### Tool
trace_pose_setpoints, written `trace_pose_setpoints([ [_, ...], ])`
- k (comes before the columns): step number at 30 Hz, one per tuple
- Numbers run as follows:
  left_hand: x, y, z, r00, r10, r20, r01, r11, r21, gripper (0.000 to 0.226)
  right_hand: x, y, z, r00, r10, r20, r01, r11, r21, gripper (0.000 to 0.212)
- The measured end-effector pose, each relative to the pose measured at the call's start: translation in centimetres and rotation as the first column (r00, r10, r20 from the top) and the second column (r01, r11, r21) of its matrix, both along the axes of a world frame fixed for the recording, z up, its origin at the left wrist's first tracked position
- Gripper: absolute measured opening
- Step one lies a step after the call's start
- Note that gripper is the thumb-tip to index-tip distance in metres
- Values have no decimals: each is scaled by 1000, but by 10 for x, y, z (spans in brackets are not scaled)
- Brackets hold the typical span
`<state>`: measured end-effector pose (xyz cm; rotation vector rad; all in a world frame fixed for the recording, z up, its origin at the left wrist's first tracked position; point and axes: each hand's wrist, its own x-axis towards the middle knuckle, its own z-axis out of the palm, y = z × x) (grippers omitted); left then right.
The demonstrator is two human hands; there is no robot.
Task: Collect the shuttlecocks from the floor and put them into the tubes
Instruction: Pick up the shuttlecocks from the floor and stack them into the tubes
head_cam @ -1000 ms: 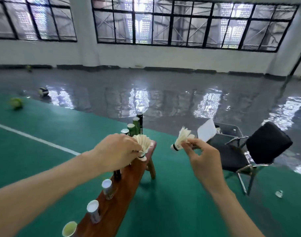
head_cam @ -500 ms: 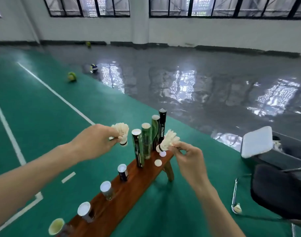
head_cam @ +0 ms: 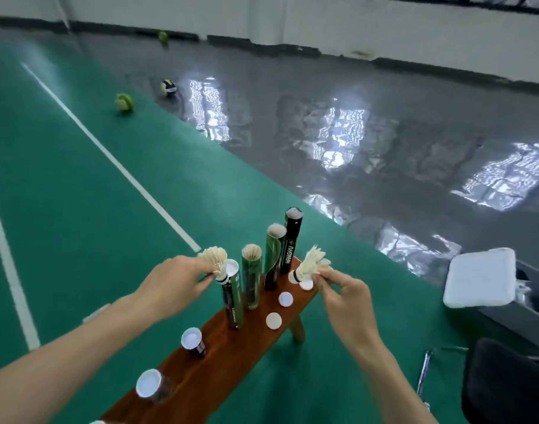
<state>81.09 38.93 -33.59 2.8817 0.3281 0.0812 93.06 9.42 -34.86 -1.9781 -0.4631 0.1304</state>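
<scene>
My left hand (head_cam: 173, 286) pinches a white shuttlecock (head_cam: 217, 261) with its cork at the mouth of a dark tube (head_cam: 233, 296) on the wooden bench (head_cam: 213, 359). In my right hand (head_cam: 343, 296) is a second shuttlecock (head_cam: 309, 264), pinched by the feathers and held cork-down above the bench's far end. Behind the dark tube stand a green tube (head_cam: 251, 278) showing feathers at its top, another green tube (head_cam: 273, 255) and a black tube (head_cam: 291, 240).
Short capped tubes (head_cam: 192, 339) (head_cam: 149, 384) stand on the near part of the bench. White caps (head_cam: 273, 320) (head_cam: 285, 299) lie loose on it. A black chair (head_cam: 507, 381) and a white box (head_cam: 479, 276) are at the right. Balls (head_cam: 124, 101) (head_cam: 168, 86) lie far off.
The view has dropped and come closer to the bench. My left hand has carried its shuttlecock right, onto the dark tube's mouth. My right hand still holds its shuttlecock over the bench's far end.
</scene>
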Motion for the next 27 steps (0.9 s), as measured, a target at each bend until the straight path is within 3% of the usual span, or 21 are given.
trace_pose_setpoints([
  [4, 49, -1, -32, 990, 118, -77, -123, 991, -57, 15, 55, 27, -12, 997, 64, -49, -63, 998, 25, 13],
  [8, 104, -2, -63, 951, 249, -182, -262, 964, -51, 24, 116, 67, -21, 970, 188, -157, -174, 980, 100, 42],
  [14, 173, -20, -98, 891, 406, -202, -431, 897, -99, 27, 204, 108, -56, 914, 276, -298, -255, 961, 108, 17],
  [20, 220, -36, -137, 779, 509, -365, -552, 834, -14, 23, 256, 127, -72, 864, 374, -338, -375, 925, 66, 13],
  [27, 239, -41, -181, 681, 525, -510, -656, 747, -108, 39, 280, 139, -79, 807, 456, -375, -474, 879, 49, 15],
])
